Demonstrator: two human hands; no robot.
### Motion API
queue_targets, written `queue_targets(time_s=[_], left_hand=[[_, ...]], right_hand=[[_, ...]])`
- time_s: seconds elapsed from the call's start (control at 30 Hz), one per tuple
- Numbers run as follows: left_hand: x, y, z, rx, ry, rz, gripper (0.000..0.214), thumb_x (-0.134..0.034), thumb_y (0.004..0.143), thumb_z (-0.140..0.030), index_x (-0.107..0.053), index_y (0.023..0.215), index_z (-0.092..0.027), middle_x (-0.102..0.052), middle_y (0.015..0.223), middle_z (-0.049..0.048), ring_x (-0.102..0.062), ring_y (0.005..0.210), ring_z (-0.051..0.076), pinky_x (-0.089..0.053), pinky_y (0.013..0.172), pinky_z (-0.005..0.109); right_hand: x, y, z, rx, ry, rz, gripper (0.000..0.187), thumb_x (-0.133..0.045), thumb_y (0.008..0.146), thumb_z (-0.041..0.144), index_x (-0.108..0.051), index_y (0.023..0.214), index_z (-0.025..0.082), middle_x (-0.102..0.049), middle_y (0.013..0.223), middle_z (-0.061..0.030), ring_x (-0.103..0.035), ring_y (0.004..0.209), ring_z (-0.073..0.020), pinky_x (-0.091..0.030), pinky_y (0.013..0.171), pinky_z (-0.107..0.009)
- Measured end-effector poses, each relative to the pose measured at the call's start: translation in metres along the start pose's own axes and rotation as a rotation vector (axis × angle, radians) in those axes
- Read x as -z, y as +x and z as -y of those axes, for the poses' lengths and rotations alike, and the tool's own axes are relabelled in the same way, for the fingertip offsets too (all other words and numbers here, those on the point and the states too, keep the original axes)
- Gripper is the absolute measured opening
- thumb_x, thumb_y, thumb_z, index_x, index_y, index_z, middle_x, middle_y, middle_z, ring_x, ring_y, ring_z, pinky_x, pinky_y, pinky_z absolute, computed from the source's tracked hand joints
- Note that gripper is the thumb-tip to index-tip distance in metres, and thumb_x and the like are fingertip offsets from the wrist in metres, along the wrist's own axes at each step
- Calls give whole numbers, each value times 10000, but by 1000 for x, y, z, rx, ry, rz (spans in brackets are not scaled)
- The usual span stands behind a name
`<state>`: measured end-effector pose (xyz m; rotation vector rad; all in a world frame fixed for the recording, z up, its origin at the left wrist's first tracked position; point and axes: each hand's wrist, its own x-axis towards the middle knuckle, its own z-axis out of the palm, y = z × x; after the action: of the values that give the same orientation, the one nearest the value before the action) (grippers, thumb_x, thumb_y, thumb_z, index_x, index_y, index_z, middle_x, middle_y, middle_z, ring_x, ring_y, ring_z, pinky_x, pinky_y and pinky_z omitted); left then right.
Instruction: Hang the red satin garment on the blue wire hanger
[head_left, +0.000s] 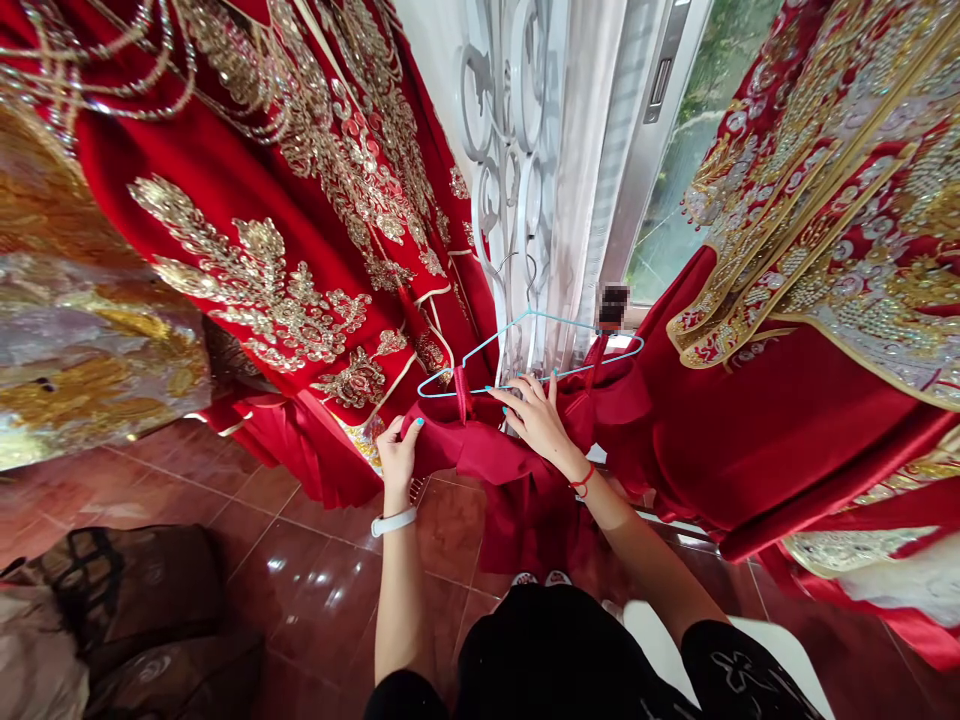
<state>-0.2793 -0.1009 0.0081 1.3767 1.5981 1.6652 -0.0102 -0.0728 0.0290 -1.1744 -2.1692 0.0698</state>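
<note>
A dark red dress (491, 455) hangs by its straps from a light blue wire hanger (495, 335) in front of me. My left hand (397, 452) is closed on the dress's fabric at its upper left edge, thumb on top. My right hand (536, 415) reaches over the middle of the bodice, close under the hanger's lower bar. Its fingers are stretched out and apart. Whether the fingertips touch the bar or the fabric, I cannot tell. The hanger's hook points up in front of a white scrollwork grille (487, 200).
Red garments with gold embroidery (277, 280) hang at the left. A heavily beaded red and gold garment (847, 240) hangs at the right by a window (675, 190). Brown bags (135, 580) lie on the red tiled floor (315, 570). A white stool-like seat (780, 650) stands beside me.
</note>
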Motion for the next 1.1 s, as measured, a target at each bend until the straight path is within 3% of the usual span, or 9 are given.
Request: queue_targets(time_s=[0.1,0.23,0.37,0.47,0.57,0.73,0.97,1.1], left_hand=[[6,4,-2,-12,14,-67,401,-690,731,-581,-580,658,-203,-460,634,-33,-430,624,133,-433,633,276],[7,4,-14,-82,56,30,398,-701,730,-570,-572,641,-204,-475,643,-24,-425,636,138,-427,630,276],[6,0,-21,-85,23,55,384,-705,750,-532,-569,628,-195,-462,641,-29,-410,626,124,-405,607,258],[7,0,-19,-81,18,63,387,-717,750,-529,-582,626,-189,-467,636,-30,-424,626,121,-413,603,252],[10,4,-19,-80,23,53,371,-725,745,-546,-645,697,-186,-539,679,-15,-474,656,131,-447,634,262],[11,20,-28,-160,78,90,385,-714,755,-563,-636,656,-199,-488,643,-19,-442,645,141,-421,621,280],[14,39,-52,-286,123,128,420,-673,830,-559,-621,601,-211,-429,628,-19,-413,615,146,-394,593,299],[1,47,-76,-408,215,167,323,-652,873,-470,-704,683,-214,-483,676,4,-469,661,169,-437,652,323]], right_hand=[[4,-1,5,-39,32,-11,398,-493,987,198,-668,1301,369,-653,1242,-65,-521,1269,-284,-187,1219,-629],[9,13,23,-123,51,-43,253,-562,989,394,-721,1145,276,-693,1077,-83,-591,1128,-287,-196,1195,-592],[2,38,44,-140,60,-12,487,-589,953,557,-631,1311,230,-724,1071,-111,-623,1062,-294,-295,1088,-484],[-7,51,51,-135,67,58,465,-557,990,513,-599,1373,252,-750,1045,-99,-639,1015,-273,-304,973,-402],[-13,55,49,-143,80,114,283,-530,1026,417,-711,1165,250,-762,925,-55,-633,967,-245,-252,919,-365],[-11,47,46,-126,116,140,267,-534,1029,419,-734,992,245,-751,868,-23,-594,933,-217,-207,856,-334],[-11,43,55,-153,113,100,290,-496,1049,378,-736,969,236,-751,910,-37,-563,944,-210,-200,853,-354],[-11,44,55,-155,101,111,268,-501,1047,343,-733,965,237,-750,919,-38,-556,956,-216,-200,866,-365]])
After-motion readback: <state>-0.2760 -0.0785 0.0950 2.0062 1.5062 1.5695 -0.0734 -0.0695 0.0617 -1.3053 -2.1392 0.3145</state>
